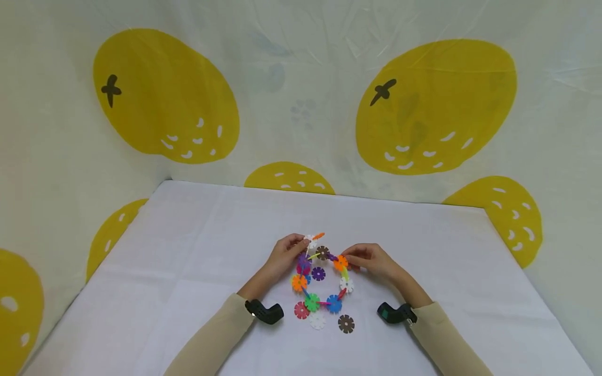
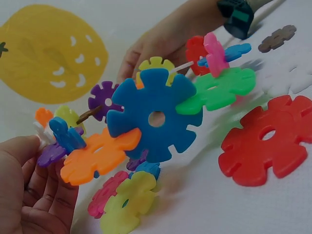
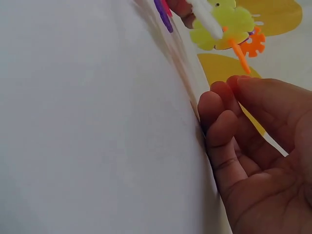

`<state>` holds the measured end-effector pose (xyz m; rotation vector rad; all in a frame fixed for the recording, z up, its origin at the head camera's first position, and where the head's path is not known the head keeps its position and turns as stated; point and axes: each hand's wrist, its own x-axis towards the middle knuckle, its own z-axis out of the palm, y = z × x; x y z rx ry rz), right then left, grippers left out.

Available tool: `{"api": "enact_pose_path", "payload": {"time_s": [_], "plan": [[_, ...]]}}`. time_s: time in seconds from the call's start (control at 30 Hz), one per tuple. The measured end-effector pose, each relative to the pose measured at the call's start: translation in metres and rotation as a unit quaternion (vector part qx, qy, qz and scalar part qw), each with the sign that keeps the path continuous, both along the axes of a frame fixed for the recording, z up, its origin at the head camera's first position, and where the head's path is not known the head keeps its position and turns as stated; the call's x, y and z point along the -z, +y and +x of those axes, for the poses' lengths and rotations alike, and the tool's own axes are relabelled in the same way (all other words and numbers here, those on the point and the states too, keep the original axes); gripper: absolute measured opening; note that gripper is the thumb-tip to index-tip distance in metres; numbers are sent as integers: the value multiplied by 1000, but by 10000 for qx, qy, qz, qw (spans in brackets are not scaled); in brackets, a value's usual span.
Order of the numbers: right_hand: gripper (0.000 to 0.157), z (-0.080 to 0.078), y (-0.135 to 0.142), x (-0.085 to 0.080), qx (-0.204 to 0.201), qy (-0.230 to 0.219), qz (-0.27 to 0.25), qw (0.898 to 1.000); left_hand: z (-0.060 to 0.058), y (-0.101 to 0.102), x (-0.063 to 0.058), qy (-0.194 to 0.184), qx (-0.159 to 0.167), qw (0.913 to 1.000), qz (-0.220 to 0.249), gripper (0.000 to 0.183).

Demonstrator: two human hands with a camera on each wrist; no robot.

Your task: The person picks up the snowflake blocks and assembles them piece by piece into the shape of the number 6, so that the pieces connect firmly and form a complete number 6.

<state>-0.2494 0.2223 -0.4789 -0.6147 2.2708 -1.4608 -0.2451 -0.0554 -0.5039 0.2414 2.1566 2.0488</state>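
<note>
A ring of joined plastic flower discs (image 1: pixel 312 302) stands in several colours on the white table. My left hand (image 1: pixel 284 255) pinches a white flower disc (image 1: pixel 311 241) at the ring's far left, with an orange disc (image 1: pixel 319 236) slotted above it. On the far right, my right hand (image 1: pixel 372 258) has curled fingers and thumb at the edge of an orange flower disc (image 1: pixel 340 263); the exact contact is partly hidden. The right wrist view shows those fingertips (image 3: pixel 212 105) close to an orange disc (image 3: pixel 240 56) seen edge-on. A large blue disc (image 2: pixel 152 97) faces the left wrist camera.
Loose discs lie around the ring: a purple one (image 1: pixel 318 273) inside it, then a red one (image 1: pixel 301 310), a white one (image 1: pixel 317 320) and a brown one (image 1: pixel 346 324) at the near side. A curtain (image 1: pixel 301 78) with yellow fruit prints hangs behind the table (image 1: pixel 211 219).
</note>
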Motion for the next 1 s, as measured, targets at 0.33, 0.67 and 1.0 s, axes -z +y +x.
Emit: {"api": "enact_pose_path", "payload": {"time_s": [0.33,0.67,1.0], "plan": [[12,24,19,6,-856,-93,-303,9958,-1,-1,-4,-223,-300,9985,389,28],[15,37,19,6,-2372,-177,-739,9685,7,-1,-20,-221,-388,9981,427,24],[23,46,2,4,-2951,-101,-575,9537,-1,0,-2,-242,-531,9974,425,27]]}}
